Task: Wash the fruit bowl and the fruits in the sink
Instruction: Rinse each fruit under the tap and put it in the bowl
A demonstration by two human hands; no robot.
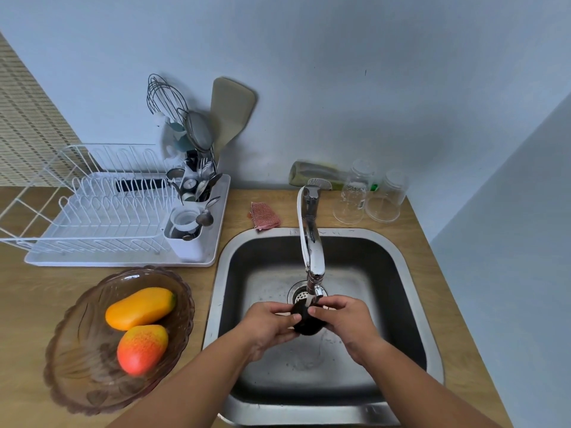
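Over the steel sink (411, 304), my left hand (268, 325) and my right hand (346, 322) both grip a dark, rough-skinned fruit (307, 322) like an avocado, right under the spout of the faucet (312, 248). Water runs from the spout onto the fruit. The fruit is partly hidden by my fingers. On the wooden counter left of the sink stands a brown glass fruit bowl (80, 359). It holds an orange-yellow mango (139, 308) and a red-orange mango (142, 349).
A white dish rack (102, 211) with a cutlery holder stands behind the bowl. A pink scrub cloth (265, 215) lies beside the faucet base. A soap bottle (318, 174) lies on its side by two upturned glasses (367, 196) at the back right. A wall rises close on the right.
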